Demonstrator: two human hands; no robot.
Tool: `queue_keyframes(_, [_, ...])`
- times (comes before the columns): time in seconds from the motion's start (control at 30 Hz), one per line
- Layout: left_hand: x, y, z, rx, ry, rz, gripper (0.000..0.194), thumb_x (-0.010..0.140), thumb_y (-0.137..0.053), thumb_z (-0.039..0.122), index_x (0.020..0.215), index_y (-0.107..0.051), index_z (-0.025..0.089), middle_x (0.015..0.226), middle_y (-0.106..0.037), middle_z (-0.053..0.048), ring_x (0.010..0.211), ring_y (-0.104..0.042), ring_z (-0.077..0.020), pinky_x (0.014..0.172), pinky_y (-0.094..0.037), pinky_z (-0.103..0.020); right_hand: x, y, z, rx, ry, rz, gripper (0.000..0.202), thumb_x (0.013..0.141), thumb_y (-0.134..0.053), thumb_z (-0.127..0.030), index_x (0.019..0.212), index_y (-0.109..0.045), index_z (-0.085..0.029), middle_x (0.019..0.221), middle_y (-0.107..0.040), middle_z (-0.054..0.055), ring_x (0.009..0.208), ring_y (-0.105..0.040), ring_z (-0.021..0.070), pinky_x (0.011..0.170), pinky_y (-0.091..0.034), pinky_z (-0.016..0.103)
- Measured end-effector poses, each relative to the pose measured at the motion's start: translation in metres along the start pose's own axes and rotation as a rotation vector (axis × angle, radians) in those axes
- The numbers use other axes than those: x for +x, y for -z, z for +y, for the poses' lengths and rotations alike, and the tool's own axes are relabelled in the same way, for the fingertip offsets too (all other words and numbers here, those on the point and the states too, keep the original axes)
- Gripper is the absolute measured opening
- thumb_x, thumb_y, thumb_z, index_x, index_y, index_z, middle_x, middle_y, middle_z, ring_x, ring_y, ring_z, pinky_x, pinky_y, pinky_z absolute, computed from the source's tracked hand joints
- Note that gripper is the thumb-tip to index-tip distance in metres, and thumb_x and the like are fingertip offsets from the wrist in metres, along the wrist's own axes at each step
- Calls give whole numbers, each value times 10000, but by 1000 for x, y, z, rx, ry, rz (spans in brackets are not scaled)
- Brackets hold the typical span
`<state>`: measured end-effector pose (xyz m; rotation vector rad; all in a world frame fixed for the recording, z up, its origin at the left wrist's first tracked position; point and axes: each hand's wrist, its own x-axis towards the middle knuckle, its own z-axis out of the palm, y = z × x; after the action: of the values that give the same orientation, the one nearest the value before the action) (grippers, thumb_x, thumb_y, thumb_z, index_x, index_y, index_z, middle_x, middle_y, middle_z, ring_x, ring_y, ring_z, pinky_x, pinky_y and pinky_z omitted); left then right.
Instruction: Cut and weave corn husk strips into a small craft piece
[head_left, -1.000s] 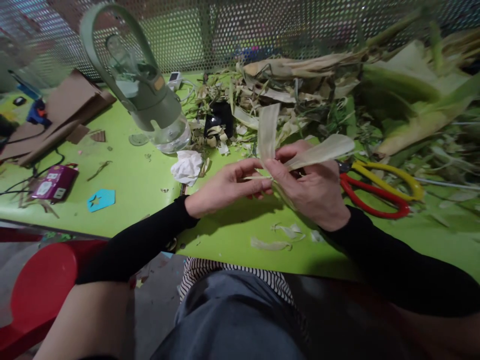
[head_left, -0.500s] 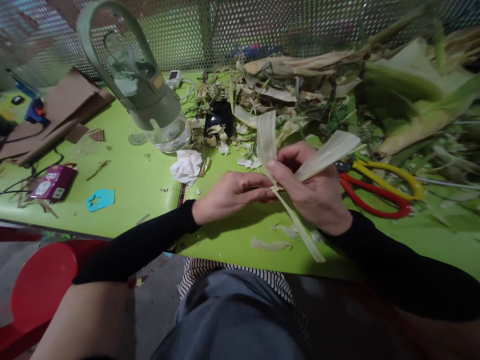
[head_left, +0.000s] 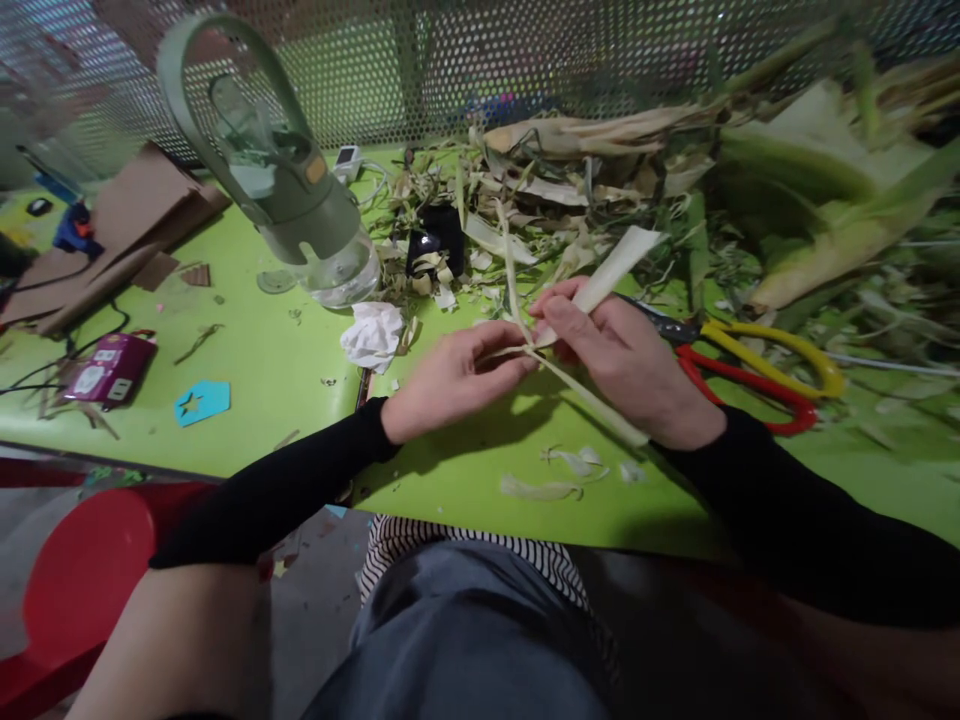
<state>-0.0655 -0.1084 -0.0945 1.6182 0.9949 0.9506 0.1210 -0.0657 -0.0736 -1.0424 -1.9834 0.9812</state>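
Pale corn husk strips (head_left: 589, 395) cross at a small joint between my two hands, above the green table. My left hand (head_left: 465, 375) pinches the joint from the left with thumb and fingers. My right hand (head_left: 619, 355) grips a wide husk strip (head_left: 616, 268) that sticks up to the right from between its fingers. One thin strip stands up from the joint, another slants down to the right under my right hand. Scissors (head_left: 780, 350) with one yellow and one red handle lie just right of my right hand.
A green water bottle (head_left: 322, 220) and crumpled tissue (head_left: 373, 336) stand left of centre. Piled husks (head_left: 600, 180) fill the back right. A purple box (head_left: 112, 368), brown paper (head_left: 127, 220) and a blue paper piece (head_left: 202, 402) lie left. A red stool (head_left: 90, 560) is below left.
The wide strip that stood upright at the joint now shows as a thin edge. My right hand has shifted slightly right and lower, and the wide strip in it has tilted more upright.
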Motion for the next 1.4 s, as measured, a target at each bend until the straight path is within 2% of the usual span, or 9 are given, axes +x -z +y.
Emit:
queue_keyframes(0.17, [5, 3, -9, -75, -27, 75, 209, 1038, -543, 346, 1114, -607, 162, 1016, -732, -58, 901, -691, -123, 879, -576, -282, 2, 8, 4, -94, 18, -40, 375, 910, -684, -626, 927, -634, -255, 846, -690, 33, 710, -635, 210, 625, -506, 354])
queue_keyframes(0.27, [5, 3, -14, -129, 29, 74, 209, 1056, -508, 338, 1197, -539, 186, 1041, -715, -53, 918, -706, -126, 886, -582, -288, 2, 6, 9, -157, 78, -27, 265, 928, -682, -543, 956, -645, -283, 919, -719, 32, 813, -680, 247, 712, -543, 394])
queue_keyframes(0.47, [6, 4, -12, -177, 96, 27, 115, 1064, -466, 294, 1146, -455, 214, 980, -683, -29, 929, -687, -126, 913, -575, -293, 2, 5, 11, -287, 233, -13, 207, 965, -655, -478, 882, -669, -288, 963, -749, 61, 920, -703, 291, 839, -548, 462])
queue_keyframes(0.67, [8, 4, -11, -118, 60, 93, 145, 941, -531, 99, 1072, -550, 158, 952, -699, -38, 850, -670, -106, 843, -553, -261, 0, 6, 8, -352, 207, -25, 252, 1002, -573, -450, 919, -690, -242, 904, -768, 83, 806, -698, 265, 732, -524, 404])
queue_keyframes(0.77, [8, 3, -10, -170, 69, 63, 119, 927, -627, 166, 1029, -568, 153, 884, -687, -18, 791, -647, -97, 764, -533, -235, 0, 3, 6, -350, 128, -18, 228, 994, -573, -405, 955, -705, -224, 936, -796, 90, 803, -724, 263, 703, -530, 381])
queue_keyframes(0.9, [8, 2, -12, -252, 106, 70, 227, 950, -692, 350, 950, -620, 135, 810, -677, -11, 716, -621, -93, 728, -535, -244, -1, -1, 4, -342, 110, -25, 265, 996, -582, -449, 936, -694, -216, 849, -787, 72, 707, -701, 228, 637, -509, 340])
queue_keyframes(1.03, [8, 0, -15, -377, 182, 37, 216, 973, -670, 327, 924, -675, 117, 842, -728, -46, 744, -660, -105, 774, -561, -263, -5, -10, 12, -369, 174, 62, 347, 1044, -500, -500, 919, -685, -234, 814, -755, 59, 685, -676, 211, 641, -509, 336])
queue_keyframes(1.23, [7, -7, -7, -609, 307, 72, 106, 959, -672, 206, 936, -687, 104, 835, -750, -54, 761, -696, -110, 817, -580, -280, -9, -19, 15, -317, 260, 145, 242, 1043, -521, -414, 1007, -683, -237, 763, -725, 34, 613, -646, 192, 574, -503, 332])
queue_keyframes(1.4, [6, -9, 2, -700, 339, 111, 60, 962, -649, 159, 937, -657, 105, 854, -751, -58, 804, -717, -114, 786, -572, -253, -7, -19, 13, -154, 221, 242, 177, 1009, -601, -383, 918, -677, -251, 941, -768, 61, 795, -720, 227, 729, -565, 376])
